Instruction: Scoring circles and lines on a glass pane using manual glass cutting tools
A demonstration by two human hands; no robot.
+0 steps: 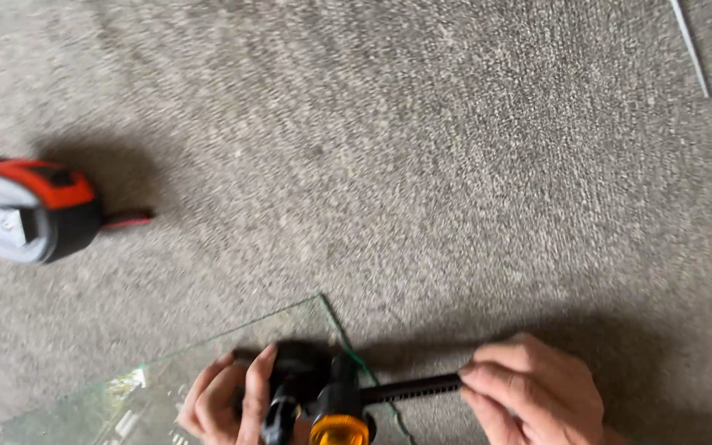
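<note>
Head view: nearest the lower edge, a black tool with an orange knob is being held against the corner of a clear glass sheet that is lying flat on grey carpet. The left hand is being pressed on the glass just beside the tool's black head, its fingers curled and touching that head; whether they are fully clasped around it cannot be told. A black bar is being run out from the tool to the right, and its far end is being pinched by the closed fingers of the right hand, which is resting off the glass, over the carpet.

Farther off, at the left, a red, black and grey tape measure is lying on the carpet, well apart from both hands. Farthest away, at the top right corner, a thin pale rod is being seen lying on the carpet.
</note>
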